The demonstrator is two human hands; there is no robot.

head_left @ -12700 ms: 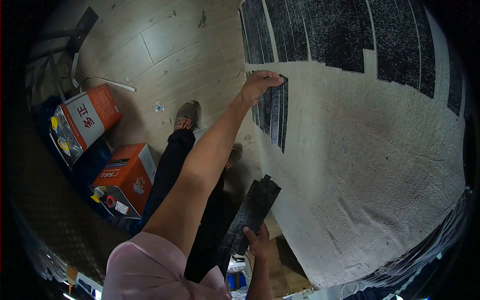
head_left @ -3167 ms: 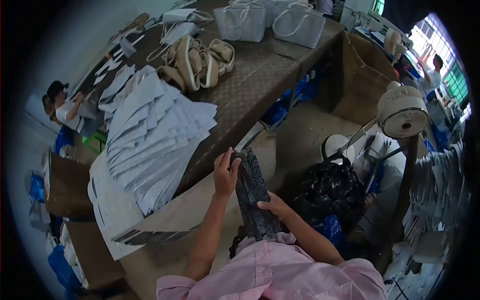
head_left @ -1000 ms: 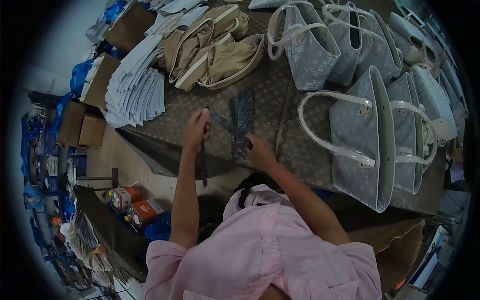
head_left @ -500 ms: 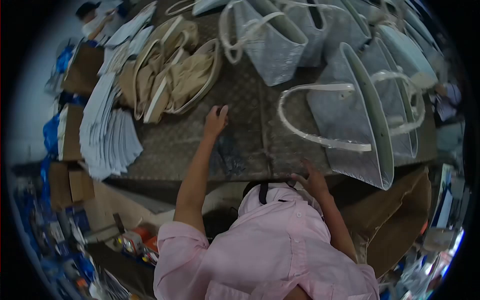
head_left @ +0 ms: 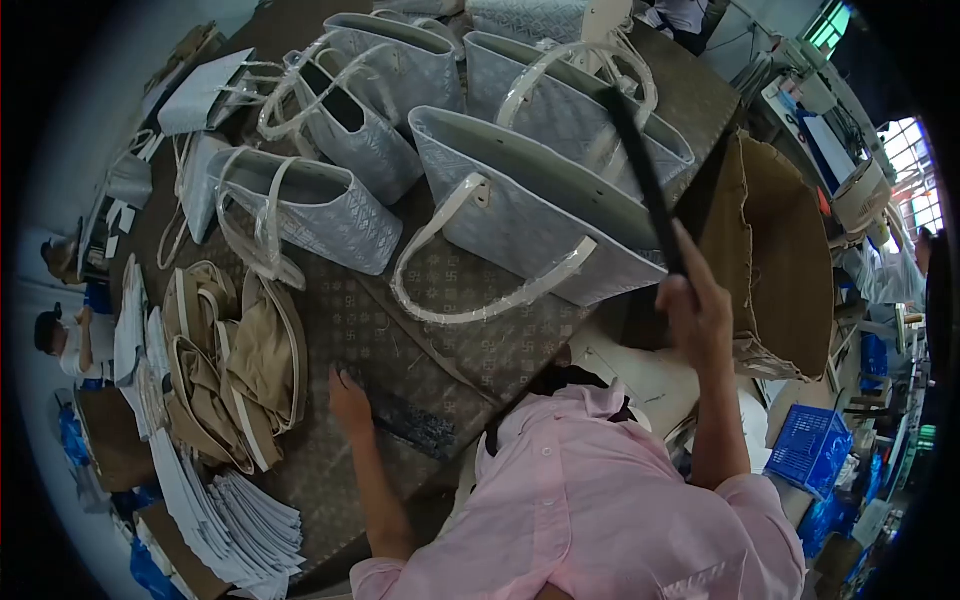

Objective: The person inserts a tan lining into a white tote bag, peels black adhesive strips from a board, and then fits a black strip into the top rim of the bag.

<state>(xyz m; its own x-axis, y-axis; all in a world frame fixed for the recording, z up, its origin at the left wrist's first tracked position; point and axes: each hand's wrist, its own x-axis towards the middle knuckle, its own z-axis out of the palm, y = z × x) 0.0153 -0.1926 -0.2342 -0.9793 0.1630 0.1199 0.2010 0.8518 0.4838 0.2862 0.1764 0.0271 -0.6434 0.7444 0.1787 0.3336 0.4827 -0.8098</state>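
Observation:
My right hand (head_left: 697, 310) is raised at the right of the head view, its fingers wrapped round the lower end of a long, flat black stick (head_left: 643, 170). The stick points up and overlaps the large silver-grey tote bags (head_left: 535, 205) behind it. My left hand (head_left: 350, 402) is low over the table (head_left: 400, 345), its fingers curled together with a small dark bit showing at the fingertips; I cannot tell what it is. Left of that hand lies a pile of tan fabric pieces with pale edging (head_left: 235, 370). A black smudged patch (head_left: 425, 432) marks the table beside my wrist.
Smaller silver tote bags (head_left: 310, 210) stand farther back on the table. A fanned stack of white pieces (head_left: 225, 520) lies along the left edge. An open cardboard box (head_left: 775, 260) is at the right, with a blue basket (head_left: 810, 450) below it. Other people (head_left: 75, 335) are at the far left.
My view has swung to the right. My right hand has come up from the table's front edge and now holds the black stick. My left hand stays low over the table.

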